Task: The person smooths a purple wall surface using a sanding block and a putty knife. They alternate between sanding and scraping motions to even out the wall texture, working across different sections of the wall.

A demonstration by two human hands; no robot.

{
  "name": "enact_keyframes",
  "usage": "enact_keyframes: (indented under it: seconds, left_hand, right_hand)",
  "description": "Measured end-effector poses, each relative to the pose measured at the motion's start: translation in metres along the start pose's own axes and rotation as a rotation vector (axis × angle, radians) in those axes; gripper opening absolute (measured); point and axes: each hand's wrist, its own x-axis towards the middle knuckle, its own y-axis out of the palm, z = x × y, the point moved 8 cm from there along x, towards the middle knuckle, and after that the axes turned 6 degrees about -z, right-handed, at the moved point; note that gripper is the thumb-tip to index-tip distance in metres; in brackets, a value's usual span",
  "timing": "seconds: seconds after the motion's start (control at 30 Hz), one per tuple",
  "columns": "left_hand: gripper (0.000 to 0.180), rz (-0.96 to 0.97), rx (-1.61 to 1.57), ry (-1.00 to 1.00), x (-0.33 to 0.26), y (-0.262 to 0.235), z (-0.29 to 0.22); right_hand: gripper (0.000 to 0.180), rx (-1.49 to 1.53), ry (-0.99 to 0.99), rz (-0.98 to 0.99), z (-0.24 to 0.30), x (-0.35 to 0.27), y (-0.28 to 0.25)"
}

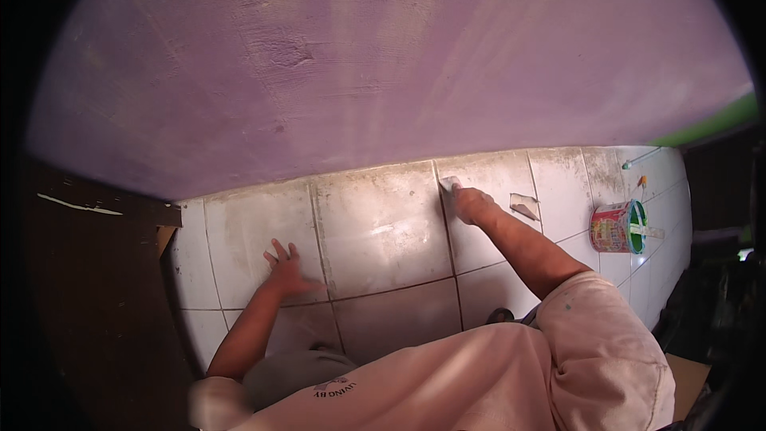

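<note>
Tiled floor runs left to right, wall at its far edge. Left hand flat on a near-left tile. Right hand farther and right of it, on a grout line, small pad at its fingertips. Scrap just right. Paint can on its side, farther right. Door at left.
</note>
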Motion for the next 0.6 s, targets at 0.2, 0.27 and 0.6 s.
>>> enact_keyframes:
  seconds: [0.2, 0.27, 0.6]
  left_hand:
    - [0.158, -0.018, -0.004, 0.030, -0.008, -0.013, -0.021]
    - [0.156, -0.010, 0.060, -0.054, -0.003, -0.004, -0.002]
    - [0.126, -0.028, -0.012, -0.070, -0.049, -0.052, -0.021]
  right_hand:
    - [0.035, -0.297, -0.215, 0.291, -0.057, 0.103, 0.048]
    - [0.038, -0.047, -0.145, 0.091, -0.002, 0.034, 0.017]
    - [0.028, -0.250, -0.050, 0.261, -0.186, 0.155, 0.032]
